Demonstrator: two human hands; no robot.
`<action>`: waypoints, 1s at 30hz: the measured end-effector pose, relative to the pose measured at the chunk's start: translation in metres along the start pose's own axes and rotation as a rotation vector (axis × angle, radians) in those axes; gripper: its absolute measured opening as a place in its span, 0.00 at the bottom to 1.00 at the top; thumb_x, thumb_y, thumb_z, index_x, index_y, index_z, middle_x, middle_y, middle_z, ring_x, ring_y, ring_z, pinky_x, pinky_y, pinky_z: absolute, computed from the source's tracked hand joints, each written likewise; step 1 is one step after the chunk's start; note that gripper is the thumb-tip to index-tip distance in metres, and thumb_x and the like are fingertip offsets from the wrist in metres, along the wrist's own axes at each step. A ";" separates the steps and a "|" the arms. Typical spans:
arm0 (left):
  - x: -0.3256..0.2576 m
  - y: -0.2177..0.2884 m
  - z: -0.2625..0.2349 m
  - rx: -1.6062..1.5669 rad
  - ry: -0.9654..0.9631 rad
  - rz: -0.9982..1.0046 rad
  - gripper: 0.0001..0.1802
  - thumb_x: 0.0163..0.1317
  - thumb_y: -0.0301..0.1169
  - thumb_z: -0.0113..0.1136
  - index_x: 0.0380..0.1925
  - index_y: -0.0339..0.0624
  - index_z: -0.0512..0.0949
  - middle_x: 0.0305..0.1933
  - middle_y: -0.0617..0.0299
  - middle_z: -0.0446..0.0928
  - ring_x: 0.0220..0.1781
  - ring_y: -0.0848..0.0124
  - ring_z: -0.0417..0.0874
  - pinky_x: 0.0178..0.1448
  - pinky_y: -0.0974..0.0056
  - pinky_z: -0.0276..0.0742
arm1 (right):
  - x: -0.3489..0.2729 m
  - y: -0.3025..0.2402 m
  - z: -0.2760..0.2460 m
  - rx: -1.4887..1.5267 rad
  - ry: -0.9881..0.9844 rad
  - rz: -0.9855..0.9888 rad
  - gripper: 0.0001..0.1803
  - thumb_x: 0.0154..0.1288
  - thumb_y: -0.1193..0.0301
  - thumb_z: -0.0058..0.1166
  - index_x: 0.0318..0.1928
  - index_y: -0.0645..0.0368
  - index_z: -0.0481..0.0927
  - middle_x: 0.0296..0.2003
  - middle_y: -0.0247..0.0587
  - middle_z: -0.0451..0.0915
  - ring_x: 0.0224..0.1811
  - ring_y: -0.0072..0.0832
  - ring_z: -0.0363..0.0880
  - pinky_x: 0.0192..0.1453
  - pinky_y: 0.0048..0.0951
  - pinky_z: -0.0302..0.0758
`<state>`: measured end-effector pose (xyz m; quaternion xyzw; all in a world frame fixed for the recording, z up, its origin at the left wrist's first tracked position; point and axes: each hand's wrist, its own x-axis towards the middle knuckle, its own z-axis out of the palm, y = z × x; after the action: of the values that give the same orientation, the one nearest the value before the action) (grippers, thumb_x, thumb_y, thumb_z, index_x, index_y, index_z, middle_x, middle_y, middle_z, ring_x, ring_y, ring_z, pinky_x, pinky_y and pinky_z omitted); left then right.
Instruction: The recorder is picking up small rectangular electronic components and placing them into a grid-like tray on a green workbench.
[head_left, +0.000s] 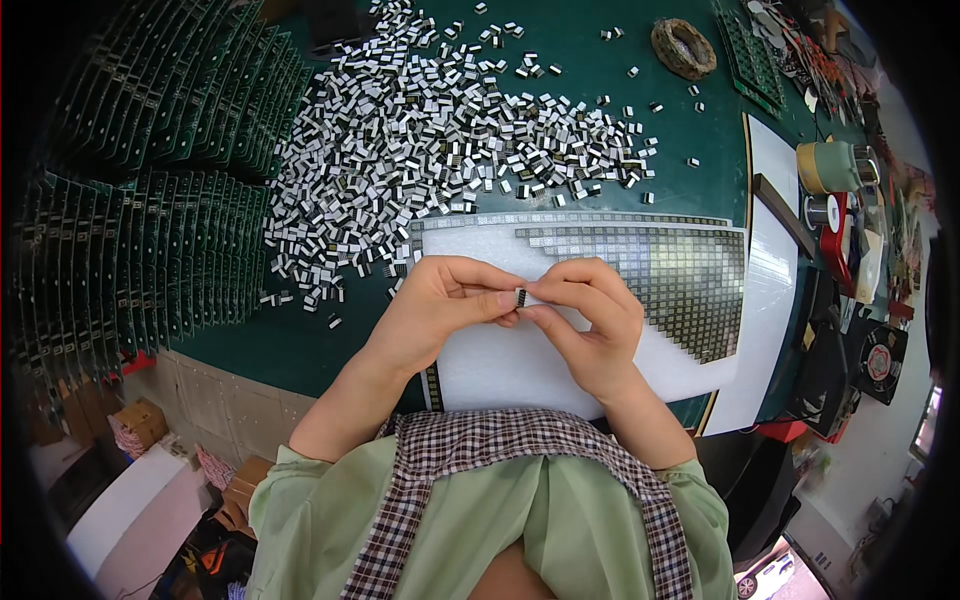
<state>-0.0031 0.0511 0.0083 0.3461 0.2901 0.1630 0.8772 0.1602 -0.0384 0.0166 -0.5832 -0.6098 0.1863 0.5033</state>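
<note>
Between my two hands, over the white backing sheet, is a small block-shaped electronic component (521, 298) with a dark side showing what look like pins. My left hand (448, 300) pinches it between thumb and fingers. The thumb and forefinger of my right hand (597, 318) close on its right side; whether a label is also between them is too small to tell. Beneath my hands lies a sheet of small square labels (690, 275), with rows of silvery and dark squares at its right and bare white backing (480, 365) in front of me.
Many loose white-and-black components (400, 140) are heaped beyond my hands on the green table (590, 60). Green circuit boards (160, 240) stand in dense rows at left. A tape roll (683, 49) lies far right. A green-and-tan cup-like container (830, 167) stands near the right edge.
</note>
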 end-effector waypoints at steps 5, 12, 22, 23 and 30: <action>-0.002 0.001 0.007 0.141 0.087 0.034 0.11 0.57 0.21 0.59 0.41 0.28 0.78 0.38 0.51 0.81 0.36 0.71 0.83 0.44 0.70 0.79 | -0.001 -0.001 0.002 -0.042 -0.034 0.040 0.13 0.44 0.80 0.65 0.35 0.60 0.81 0.31 0.36 0.76 0.29 0.27 0.76 0.28 0.24 0.72; -0.007 -0.007 0.013 0.485 0.227 0.177 0.13 0.58 0.23 0.57 0.43 0.31 0.78 0.38 0.54 0.81 0.38 0.73 0.82 0.44 0.70 0.79 | -0.003 -0.002 0.005 -0.287 -0.086 -0.122 0.13 0.46 0.78 0.63 0.36 0.61 0.79 0.32 0.38 0.76 0.29 0.31 0.77 0.28 0.28 0.74; -0.014 0.006 0.038 0.805 0.155 0.233 0.12 0.55 0.17 0.52 0.40 0.32 0.78 0.37 0.58 0.80 0.40 0.77 0.80 0.44 0.71 0.78 | -0.009 -0.017 -0.023 -0.193 -0.206 0.020 0.12 0.48 0.77 0.63 0.36 0.59 0.80 0.32 0.38 0.77 0.32 0.32 0.78 0.33 0.30 0.75; -0.011 0.009 0.031 0.911 0.193 0.248 0.13 0.54 0.16 0.51 0.40 0.33 0.78 0.37 0.57 0.80 0.39 0.75 0.80 0.44 0.68 0.77 | -0.010 -0.014 -0.028 -0.195 -0.202 0.019 0.12 0.48 0.77 0.63 0.36 0.59 0.80 0.32 0.38 0.77 0.32 0.32 0.78 0.33 0.30 0.75; 0.022 0.012 0.029 1.554 0.369 0.740 0.13 0.47 0.19 0.60 0.36 0.35 0.78 0.39 0.55 0.75 0.40 0.61 0.76 0.46 0.61 0.73 | -0.022 0.006 -0.043 0.115 -0.140 0.401 0.09 0.50 0.77 0.64 0.34 0.62 0.82 0.33 0.39 0.79 0.35 0.27 0.78 0.36 0.24 0.73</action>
<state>0.0317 0.0553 0.0250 0.8851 0.3254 0.2465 0.2235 0.1955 -0.0720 0.0215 -0.6487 -0.5034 0.3574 0.4449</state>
